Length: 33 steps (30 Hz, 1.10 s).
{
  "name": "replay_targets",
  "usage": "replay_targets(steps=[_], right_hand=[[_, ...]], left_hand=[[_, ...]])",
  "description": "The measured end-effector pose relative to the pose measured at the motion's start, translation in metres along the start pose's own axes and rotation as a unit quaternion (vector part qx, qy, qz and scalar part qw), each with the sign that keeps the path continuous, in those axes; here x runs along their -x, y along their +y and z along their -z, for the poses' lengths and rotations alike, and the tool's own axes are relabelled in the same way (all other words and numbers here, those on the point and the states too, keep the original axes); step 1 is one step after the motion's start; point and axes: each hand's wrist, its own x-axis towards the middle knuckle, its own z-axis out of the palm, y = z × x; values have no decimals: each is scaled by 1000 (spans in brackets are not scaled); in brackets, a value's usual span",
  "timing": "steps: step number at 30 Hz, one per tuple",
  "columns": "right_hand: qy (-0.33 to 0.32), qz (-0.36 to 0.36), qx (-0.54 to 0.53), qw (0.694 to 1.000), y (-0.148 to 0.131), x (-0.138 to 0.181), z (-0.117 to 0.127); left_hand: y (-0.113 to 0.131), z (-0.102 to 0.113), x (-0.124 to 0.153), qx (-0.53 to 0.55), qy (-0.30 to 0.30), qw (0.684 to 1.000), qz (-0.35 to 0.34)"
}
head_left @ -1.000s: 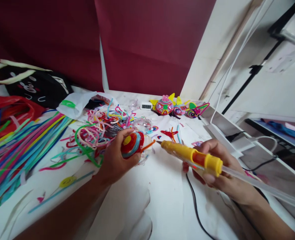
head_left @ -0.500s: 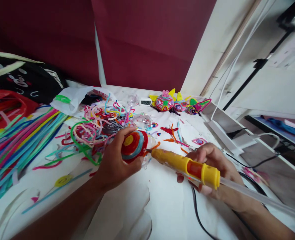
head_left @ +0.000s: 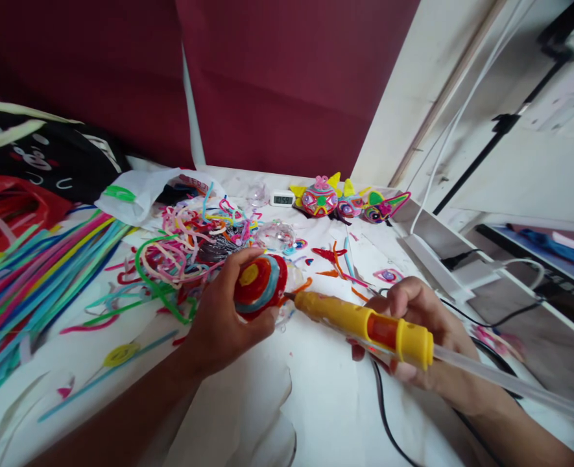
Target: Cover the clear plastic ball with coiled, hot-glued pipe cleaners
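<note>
My left hand point(head_left: 231, 318) is closed around a clear ball point(head_left: 263, 285) partly covered with coiled pipe cleaners in red, orange, yellow and light blue. An orange pipe cleaner end point(head_left: 302, 285) sticks out from the ball's right side. In my right hand point(head_left: 418, 324) is a yellow hot glue gun point(head_left: 364, 321), with a clear glue stick point(head_left: 491, 373) running out of its back. The gun's dark nozzle is at the right edge of the coiled covering; whether it touches is hard to tell. A small red light glows on the gun's side.
Tangled pipe cleaners point(head_left: 179, 253) lie behind my left hand, with long bundled ones point(head_left: 58, 279) at the left. Finished-looking decorated balls point(head_left: 318, 198) and a small digital clock point(head_left: 283, 198) stand at the back. A black cord point(head_left: 381, 408) and a power strip point(head_left: 437, 266) are at the right.
Very little differs. The glue gun and my right hand have shifted slightly to the right, and the ball slightly left; the nozzle stays at the ball's edge.
</note>
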Motion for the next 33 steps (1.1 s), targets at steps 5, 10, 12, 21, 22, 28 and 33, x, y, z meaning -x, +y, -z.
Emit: replay_targets(steps=[5, 10, 12, 21, 22, 28, 33], right_hand=[[-4, 1, -5, 1000, -2, -2, 2], [23, 20, 5, 1000, -3, -4, 2], [27, 26, 3, 999, -3, -4, 2], [5, 7, -9, 1000, -2, -2, 0], [8, 8, -6, 1000, -2, -1, -1], [21, 3, 13, 1000, -4, -2, -3], [-3, 5, -16, 1000, -6, -4, -3]], left_hand=[[0, 1, 2, 7, -5, 1000, -1], [1, 1, 2, 13, 1, 1000, 0], [1, 1, 2, 13, 1, 1000, 2], [-1, 2, 1, -4, 4, 1000, -9], [-1, 2, 1, -6, 4, 1000, -8], [-1, 2, 1, 0, -1, 1000, 3], [0, 3, 1, 1, -4, 1000, 6]])
